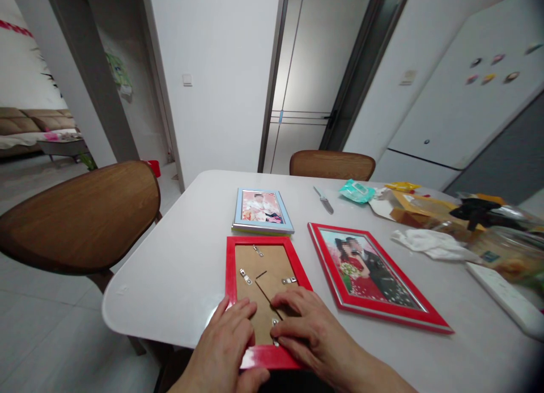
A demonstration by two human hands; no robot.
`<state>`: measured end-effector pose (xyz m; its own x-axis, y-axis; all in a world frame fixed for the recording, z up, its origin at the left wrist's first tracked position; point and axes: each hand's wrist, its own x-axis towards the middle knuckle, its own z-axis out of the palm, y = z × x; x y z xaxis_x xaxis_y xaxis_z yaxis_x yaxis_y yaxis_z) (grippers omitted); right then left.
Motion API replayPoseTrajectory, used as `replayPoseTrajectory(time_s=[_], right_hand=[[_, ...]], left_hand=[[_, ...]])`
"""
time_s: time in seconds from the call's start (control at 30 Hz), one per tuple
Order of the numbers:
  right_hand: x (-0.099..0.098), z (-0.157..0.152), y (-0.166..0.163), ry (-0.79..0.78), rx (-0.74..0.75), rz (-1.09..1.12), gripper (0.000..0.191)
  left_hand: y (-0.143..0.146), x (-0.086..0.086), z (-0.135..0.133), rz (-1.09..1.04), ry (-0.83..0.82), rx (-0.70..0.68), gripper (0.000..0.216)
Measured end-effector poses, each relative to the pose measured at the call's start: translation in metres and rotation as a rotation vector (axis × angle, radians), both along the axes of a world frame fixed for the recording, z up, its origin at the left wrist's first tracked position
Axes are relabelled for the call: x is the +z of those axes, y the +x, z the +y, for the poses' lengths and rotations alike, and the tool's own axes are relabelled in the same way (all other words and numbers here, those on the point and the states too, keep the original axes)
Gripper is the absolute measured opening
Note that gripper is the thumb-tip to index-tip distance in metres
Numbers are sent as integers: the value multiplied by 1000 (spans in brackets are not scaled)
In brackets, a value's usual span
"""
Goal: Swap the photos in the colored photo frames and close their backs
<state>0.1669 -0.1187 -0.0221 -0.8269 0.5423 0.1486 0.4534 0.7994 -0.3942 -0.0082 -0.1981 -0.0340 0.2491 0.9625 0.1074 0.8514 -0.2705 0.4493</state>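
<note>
Right grip (312, 325) at clip (275, 324) on face-down frame (230, 268)

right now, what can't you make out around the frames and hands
All in the head view:
- Nearest red frame: front hidden, turned away.
- Lowest clip: partly covered by right hand.
- Left hand: forearm cut off by bottom edge.
- Faces in blue frame and other red frame: masked by pixel blocks.

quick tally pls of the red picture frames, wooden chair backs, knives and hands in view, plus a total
red picture frames: 2 (back up, picture up)
wooden chair backs: 2 (left, far side)
knife: 1
hands: 2 (left hand, right hand)
total: 7
</note>
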Motion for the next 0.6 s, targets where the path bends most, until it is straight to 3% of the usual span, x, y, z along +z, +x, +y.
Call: replayPoseTrajectory(time_s=[0.17, 0.43, 0.6], right_hand=[[-8, 8, -14, -21, -26, 28, 10], [9, -2, -1, -115, 98, 8, 28], [10, 8, -10, -129, 52, 62, 32]], left_hand=[[1, 2, 0, 22, -39, 13, 19], [-2, 3, 1, -34, -62, -6, 19], [-2, 0, 1, -97, -69, 28, 22]])
